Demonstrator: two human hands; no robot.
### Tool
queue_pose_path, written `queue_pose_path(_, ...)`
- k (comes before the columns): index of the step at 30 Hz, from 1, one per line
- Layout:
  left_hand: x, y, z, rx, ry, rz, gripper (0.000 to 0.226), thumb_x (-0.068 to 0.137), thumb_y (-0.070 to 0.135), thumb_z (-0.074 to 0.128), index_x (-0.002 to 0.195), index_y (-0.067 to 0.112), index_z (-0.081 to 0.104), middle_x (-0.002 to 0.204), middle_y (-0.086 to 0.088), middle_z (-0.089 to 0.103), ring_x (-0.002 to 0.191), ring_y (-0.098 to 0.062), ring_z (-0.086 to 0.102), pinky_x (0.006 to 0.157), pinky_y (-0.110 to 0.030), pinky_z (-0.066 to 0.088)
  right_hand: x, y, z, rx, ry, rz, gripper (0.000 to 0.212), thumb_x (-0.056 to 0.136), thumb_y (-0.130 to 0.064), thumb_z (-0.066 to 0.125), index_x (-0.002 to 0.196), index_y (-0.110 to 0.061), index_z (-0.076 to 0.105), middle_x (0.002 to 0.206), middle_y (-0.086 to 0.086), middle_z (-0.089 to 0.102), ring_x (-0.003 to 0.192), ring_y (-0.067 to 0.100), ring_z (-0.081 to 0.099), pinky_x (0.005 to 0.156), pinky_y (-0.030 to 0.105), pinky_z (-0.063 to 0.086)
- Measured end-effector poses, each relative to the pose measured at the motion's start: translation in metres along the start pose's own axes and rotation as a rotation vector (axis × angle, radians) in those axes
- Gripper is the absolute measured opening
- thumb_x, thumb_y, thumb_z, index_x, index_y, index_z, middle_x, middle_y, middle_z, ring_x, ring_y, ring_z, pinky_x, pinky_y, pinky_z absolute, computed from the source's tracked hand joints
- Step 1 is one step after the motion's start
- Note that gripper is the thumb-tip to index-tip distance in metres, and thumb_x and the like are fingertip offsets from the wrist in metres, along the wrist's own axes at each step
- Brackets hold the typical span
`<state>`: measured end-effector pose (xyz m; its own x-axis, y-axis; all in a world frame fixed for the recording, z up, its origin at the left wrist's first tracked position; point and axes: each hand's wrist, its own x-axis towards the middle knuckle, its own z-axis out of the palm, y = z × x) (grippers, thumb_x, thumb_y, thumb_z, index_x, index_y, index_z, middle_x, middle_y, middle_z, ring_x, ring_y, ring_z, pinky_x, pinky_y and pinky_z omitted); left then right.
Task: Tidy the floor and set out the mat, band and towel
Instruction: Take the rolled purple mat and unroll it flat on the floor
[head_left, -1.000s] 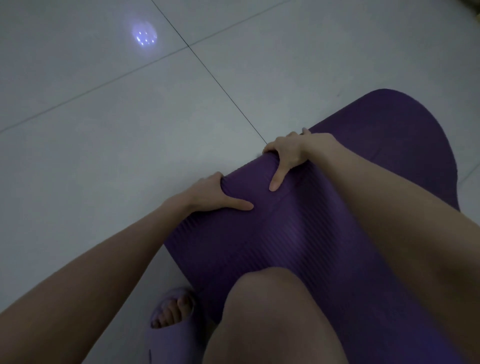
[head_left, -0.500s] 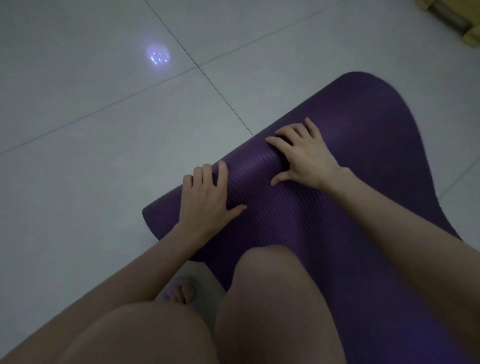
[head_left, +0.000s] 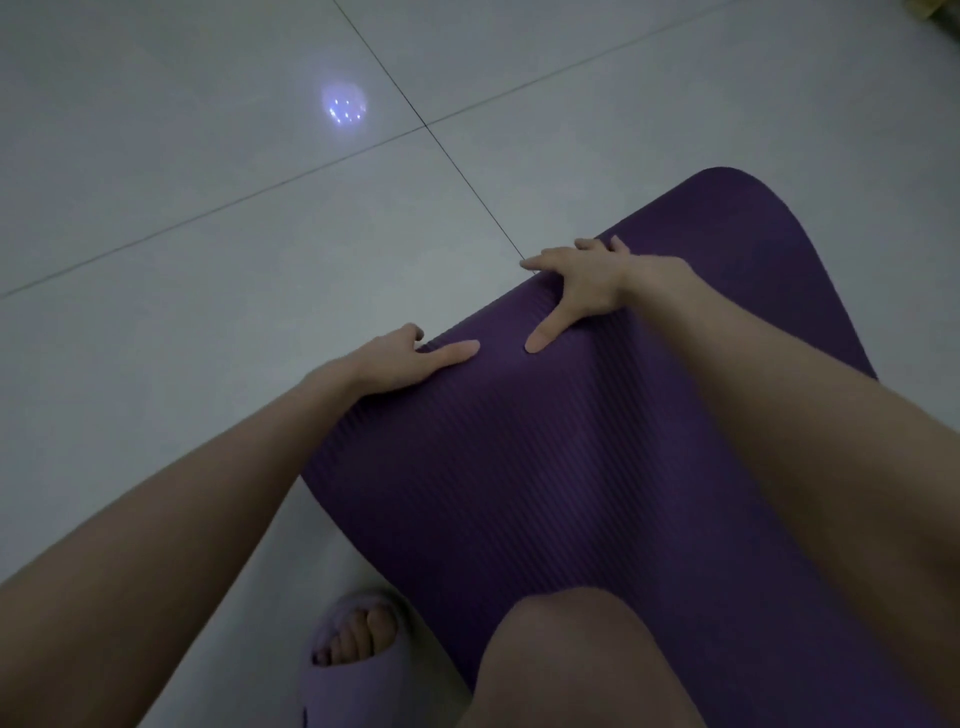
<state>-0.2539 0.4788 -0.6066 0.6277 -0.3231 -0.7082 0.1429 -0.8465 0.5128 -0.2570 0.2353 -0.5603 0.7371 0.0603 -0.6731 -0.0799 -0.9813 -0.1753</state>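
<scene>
**Mat (head_left: 519, 493) roll crosswise under both hands**

Lies flat and ribbed on the tiled floor (head_left: 208, 322) beneath a bare knee (head_left: 571, 629), then rises at the far end into a rolled hump. Runs along that hump from near left to far right, square across both forearms. So probably unrolls straight away from the body, onto the bare tiles ahead. Widens past the hump into a rounded purple end on the right; how tightly wound, cannot tell.

Left hand (head_left: 400, 361): clasps the nearer, lower stretch of the hump, thumb laid along the top, fingers hooked over the far side and mostly hidden.

Right hand (head_left: 582, 291): clasps the farther, higher stretch, thumb pointing back toward the knee, fingers spread and bent over the crest. Sits just apart from the left thumb.

Slipper (head_left: 337, 680) on a foot, close by the near left edge. No band or towel in view.
</scene>
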Motion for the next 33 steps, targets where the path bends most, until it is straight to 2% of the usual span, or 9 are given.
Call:
queue_pose_path(6, 0.016, -0.008, 0.003, -0.021, 0.055, 0.004, 0.095, 0.045, 0.087, 0.061, 0.109, 0.018, 0.059, 0.105, 0.001, 0.063, 0.089, -0.017, 0.062, 0.082, -0.036, 0.054, 0.032, -0.017, -0.003, -0.18, -0.094, -0.006, 0.126, 0.038, -0.078, 0.074, 0.146, -0.037, 0.024, 0.15, -0.002, 0.034, 0.143, 0.03, 0.016, 0.115, 0.059, -0.002)
queue_pose_path(9, 0.01, -0.003, 0.005, 0.165, 0.215, 0.066, 0.081, 0.054, 0.081, 0.065, 0.102, 0.017, 0.052, 0.098, 0.002, 0.058, 0.085, -0.017, 0.057, 0.074, -0.033, 0.049, 0.028, -0.02, 0.009, -0.189, 0.112, -0.092, 0.11, 0.043, -0.07, 0.079, 0.136, -0.026, 0.039, 0.134, 0.003, 0.044, 0.133, 0.03, 0.031, 0.114, 0.057, 0.0)
queue_pose_path(13, -0.009, 0.004, 0.011, 0.441, 0.622, 0.262, 0.075, 0.062, 0.076, 0.063, 0.094, 0.011, 0.046, 0.086, -0.003, 0.05, 0.074, -0.019, 0.046, 0.064, -0.032, 0.036, 0.008, -0.015, 0.021, -0.207, 0.438, -0.169, 0.096, 0.05, -0.067, 0.078, 0.127, -0.019, 0.048, 0.125, 0.005, 0.048, 0.125, 0.029, 0.037, 0.116, 0.054, 0.009)
queue_pose_path(16, -0.015, 0.003, 0.018, 0.639, 0.955, 0.419, 0.072, 0.063, 0.074, 0.06, 0.087, 0.006, 0.051, 0.077, -0.009, 0.052, 0.066, -0.022, 0.044, 0.061, -0.032, 0.029, -0.004, -0.007, 0.034, -0.267, 0.726, -0.196, 0.093, 0.05, -0.063, 0.08, 0.124, -0.013, 0.054, 0.122, 0.011, 0.054, 0.121, 0.034, 0.045, 0.113, 0.061, 0.015)
queue_pose_path(18, -0.015, 0.0, 0.023, 0.702, 1.039, 0.439, 0.07, 0.066, 0.073, 0.057, 0.088, 0.006, 0.052, 0.079, -0.01, 0.053, 0.068, -0.025, 0.048, 0.061, -0.033, 0.032, -0.003, -0.002, 0.047, -0.309, 0.847, -0.195, 0.095, 0.049, -0.06, 0.082, 0.124, -0.009, 0.055, 0.125, 0.016, 0.056, 0.122, 0.038, 0.048, 0.109, 0.065, 0.018)
queue_pose_path(24, 0.009, -0.024, 0.04, 0.745, 0.856, 0.293, 0.082, 0.079, 0.073, 0.04, 0.115, 0.0, 0.051, 0.097, -0.017, 0.058, 0.085, -0.031, 0.055, 0.074, -0.042, 0.046, 0.021, -0.009, 0.056, -0.182, 0.513, -0.134, 0.103, 0.071, -0.058, 0.07, 0.151, -0.019, 0.02, 0.158, 0.005, 0.019, 0.146, 0.025, 0.011, 0.114, 0.06, 0.001)
queue_pose_path(27, 0.016, -0.031, 0.033, 0.603, 0.729, 0.29, 0.092, 0.078, 0.077, 0.026, 0.129, 0.003, 0.046, 0.114, -0.017, 0.057, 0.099, -0.033, 0.055, 0.086, -0.044, 0.043, 0.032, -0.01, 0.046, -0.085, 0.427, -0.156, 0.105, 0.068, -0.061, 0.071, 0.151, -0.025, 0.018, 0.159, 0.0, 0.013, 0.146, 0.023, 0.003, 0.114, 0.059, -0.003)
queue_pose_path(30, 0.021, -0.022, 0.001, 0.27, 0.436, 0.171, 0.088, 0.079, 0.081, 0.028, 0.137, 0.015, 0.038, 0.133, -0.009, 0.048, 0.117, -0.029, 0.049, 0.098, -0.042, 0.038, 0.04, -0.012, 0.015, 0.058, 0.311, -0.128, 0.109, 0.06, -0.065, 0.074, 0.149, -0.032, 0.022, 0.159, -0.004, 0.016, 0.146, 0.025, 0.001, 0.115, 0.057, -0.008)
queue_pose_path(33, 0.036, -0.016, -0.038, 0.0, 0.087, 0.012, 0.091, 0.072, 0.083, 0.04, 0.133, 0.016, 0.044, 0.13, -0.004, 0.053, 0.109, -0.022, 0.054, 0.095, -0.036, 0.043, 0.064, -0.017, -0.02, 0.041, 0.097, -0.064, 0.121, 0.047, -0.072, 0.076, 0.148, -0.042, 0.017, 0.158, -0.006, 0.019, 0.147, 0.026, -0.002, 0.116, 0.056, -0.007)
